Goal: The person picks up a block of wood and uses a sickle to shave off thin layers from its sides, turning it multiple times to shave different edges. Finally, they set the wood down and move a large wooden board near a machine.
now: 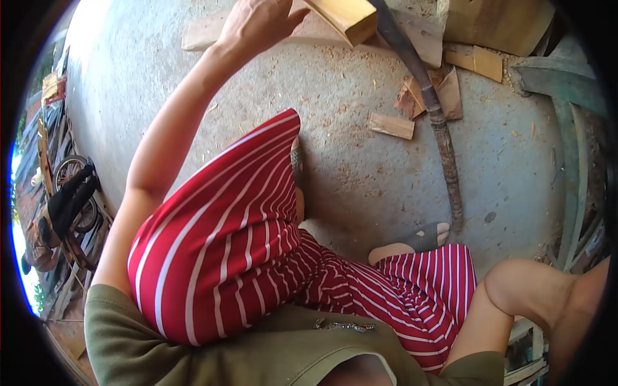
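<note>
At the top edge, my left hand [259, 27] is closed at the side of a yellowish sawn wooden block [353, 20], its thumb reaching toward the wood. The frame's edge cuts off part of the fingers and of the block. Beneath the block lies a long pale plank [212, 31] on the floor. Close by the block's right end, a dark, curved wooden pole [443, 138] runs down to beside my foot. My right arm is bent at the right edge; its hand is out of view.
Wood offcuts [393, 125] and chips lie on the dusty concrete floor [360, 170]. A large board [496, 22] is at the upper right, beside a grey-green wooden frame [566, 83]. My sandalled foot [425, 238] is near the pole. A wheel [72, 177] and clutter line the left.
</note>
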A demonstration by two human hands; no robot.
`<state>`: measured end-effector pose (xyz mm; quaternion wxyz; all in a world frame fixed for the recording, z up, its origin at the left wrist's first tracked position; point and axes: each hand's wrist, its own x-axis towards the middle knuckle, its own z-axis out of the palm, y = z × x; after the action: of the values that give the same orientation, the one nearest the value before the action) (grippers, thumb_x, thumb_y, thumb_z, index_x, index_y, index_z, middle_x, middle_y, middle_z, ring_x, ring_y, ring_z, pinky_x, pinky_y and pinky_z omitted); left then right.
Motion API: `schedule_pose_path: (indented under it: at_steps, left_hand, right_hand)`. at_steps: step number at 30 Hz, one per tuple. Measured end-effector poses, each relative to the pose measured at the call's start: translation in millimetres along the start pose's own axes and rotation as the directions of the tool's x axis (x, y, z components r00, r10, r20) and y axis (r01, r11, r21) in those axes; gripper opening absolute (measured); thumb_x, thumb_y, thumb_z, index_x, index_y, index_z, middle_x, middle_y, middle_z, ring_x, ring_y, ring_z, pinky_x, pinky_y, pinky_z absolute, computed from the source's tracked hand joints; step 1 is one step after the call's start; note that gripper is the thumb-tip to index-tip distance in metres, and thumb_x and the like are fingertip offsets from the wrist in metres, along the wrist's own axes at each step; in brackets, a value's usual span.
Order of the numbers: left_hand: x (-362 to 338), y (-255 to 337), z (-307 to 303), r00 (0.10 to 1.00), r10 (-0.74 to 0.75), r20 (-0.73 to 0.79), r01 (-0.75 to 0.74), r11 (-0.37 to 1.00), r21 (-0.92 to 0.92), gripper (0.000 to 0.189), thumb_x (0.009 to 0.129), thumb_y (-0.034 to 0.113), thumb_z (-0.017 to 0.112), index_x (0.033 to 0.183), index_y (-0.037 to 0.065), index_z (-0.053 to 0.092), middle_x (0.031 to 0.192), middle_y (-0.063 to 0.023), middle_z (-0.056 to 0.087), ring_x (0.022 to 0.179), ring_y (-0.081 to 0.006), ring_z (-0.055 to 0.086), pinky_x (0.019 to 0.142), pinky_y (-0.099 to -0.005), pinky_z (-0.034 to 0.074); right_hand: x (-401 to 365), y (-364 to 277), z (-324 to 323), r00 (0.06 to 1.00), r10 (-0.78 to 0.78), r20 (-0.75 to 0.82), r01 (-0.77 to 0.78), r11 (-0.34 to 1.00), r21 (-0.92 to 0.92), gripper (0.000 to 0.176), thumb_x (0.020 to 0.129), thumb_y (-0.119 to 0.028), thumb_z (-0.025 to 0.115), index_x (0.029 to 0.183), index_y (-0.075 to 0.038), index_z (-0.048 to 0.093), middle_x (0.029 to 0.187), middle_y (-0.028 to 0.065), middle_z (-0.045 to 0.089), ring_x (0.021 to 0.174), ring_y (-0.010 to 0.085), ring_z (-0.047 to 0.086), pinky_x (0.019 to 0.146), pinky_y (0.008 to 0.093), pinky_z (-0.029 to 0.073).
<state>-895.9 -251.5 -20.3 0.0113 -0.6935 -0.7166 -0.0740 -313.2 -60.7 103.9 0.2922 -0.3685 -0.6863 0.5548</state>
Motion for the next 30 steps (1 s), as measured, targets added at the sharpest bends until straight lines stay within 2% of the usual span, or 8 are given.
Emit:
schedule_pose_path:
  at_steps: [2, 10, 13, 15, 19, 21, 23, 30]
  left_hand:
    - [0, 3, -6, 0.998, -0.046, 0.052, 0.046, 0.999, -0.002, 0.081, 0.084, 0.023, 0.071, 0.144, -0.011, 0.027, 0.136, -0.0289, 0.045, 0.123, -0.0426, 0.050, 0.102, -0.0433, 0.045]
    - [19, 4, -26, 0.989, 0.067, 0.129, -0.095, 0.969, 0.228, 0.093, 0.081, 0.029, 0.076, 0.148, -0.008, 0.023, 0.147, -0.0264, 0.038, 0.133, -0.0372, 0.043, 0.111, -0.0443, 0.036]
    - [30, 4, -23, 0.944, 0.272, 0.184, -0.302, 0.939, 0.162, 0.094, 0.080, 0.032, 0.077, 0.154, 0.016, 0.022, 0.158, -0.0146, 0.024, 0.144, -0.0344, 0.028, 0.116, -0.0453, 0.030]
    - [39, -3, 2, 0.880, 0.466, -0.094, -0.442, 0.875, 0.198, 0.080, 0.073, 0.030, 0.084, 0.140, 0.016, 0.044, 0.133, -0.0101, 0.054, 0.125, -0.0308, 0.053, 0.102, -0.0410, 0.050]
    - [51, -22, 3, 0.908, 0.414, 0.064, -0.416, 0.909, 0.015, 0.076, 0.059, 0.032, 0.091, 0.127, 0.019, 0.059, 0.122, -0.0039, 0.059, 0.116, -0.0264, 0.057, 0.103, -0.0399, 0.050]
    - [49, -17, -9, 0.913, 0.405, 0.060, -0.400, 0.913, -0.077, 0.076, 0.054, 0.035, 0.092, 0.122, 0.017, 0.062, 0.114, -0.0031, 0.062, 0.107, -0.0257, 0.060, 0.099, -0.0389, 0.051]
    - [46, -17, -18, 0.888, 0.422, 0.180, -0.410, 0.906, -0.101, 0.078, 0.051, 0.036, 0.091, 0.121, 0.015, 0.063, 0.107, -0.0045, 0.063, 0.102, -0.0262, 0.062, 0.096, -0.0391, 0.052]
    - [64, -49, 15, 0.907, 0.274, 0.320, -0.179, 0.938, -0.296, 0.080, 0.066, 0.039, 0.085, 0.137, 0.014, 0.056, 0.130, -0.0127, 0.057, 0.119, -0.0282, 0.057, 0.103, -0.0416, 0.048]
  right_hand:
    - [21, -42, 107, 0.999, -0.004, -0.032, 0.003, 1.000, -0.009, 0.053, 0.092, -0.025, 0.058, 0.134, -0.002, 0.035, 0.130, 0.0157, 0.046, 0.117, 0.0300, 0.050, 0.100, 0.0470, 0.042]
    - [83, -72, 204, 0.992, 0.071, -0.108, -0.078, 0.995, -0.066, 0.045, 0.094, -0.025, 0.053, 0.128, 0.003, 0.045, 0.123, 0.0197, 0.053, 0.110, 0.0293, 0.056, 0.096, 0.0454, 0.046]
    - [79, -56, 174, 0.983, 0.119, -0.141, -0.127, 0.991, -0.049, 0.043, 0.095, -0.025, 0.051, 0.126, 0.005, 0.049, 0.120, 0.0212, 0.056, 0.108, 0.0290, 0.058, 0.094, 0.0447, 0.048]
    - [92, -51, 179, 0.975, 0.146, -0.166, -0.155, 0.987, -0.043, 0.042, 0.095, -0.024, 0.050, 0.124, 0.006, 0.051, 0.118, 0.0222, 0.058, 0.106, 0.0289, 0.059, 0.093, 0.0443, 0.049]
    - [117, -25, 131, 0.963, 0.192, -0.190, -0.206, 0.977, -0.054, 0.042, 0.096, -0.024, 0.048, 0.121, 0.009, 0.056, 0.114, 0.0242, 0.061, 0.103, 0.0285, 0.062, 0.091, 0.0435, 0.051]
    - [75, -40, 234, 0.849, -0.528, -0.032, 0.512, 0.806, 0.296, 0.032, 0.098, -0.019, 0.051, 0.112, 0.008, 0.061, 0.092, 0.0118, 0.063, 0.087, 0.0201, 0.061, 0.085, 0.0341, 0.051]
    - [67, 3, 276, 0.978, -0.169, -0.122, 0.151, 0.979, -0.138, 0.034, 0.100, -0.021, 0.052, 0.128, -0.003, 0.059, 0.095, 0.0041, 0.056, 0.087, 0.0124, 0.053, 0.086, 0.0319, 0.049]
    - [39, 125, 361, 0.983, -0.180, -0.019, 0.112, 0.688, -0.717, 0.054, 0.079, -0.011, 0.074, 0.129, -0.016, 0.054, 0.120, 0.0066, 0.046, 0.109, 0.0311, 0.048, 0.077, 0.0438, 0.056]
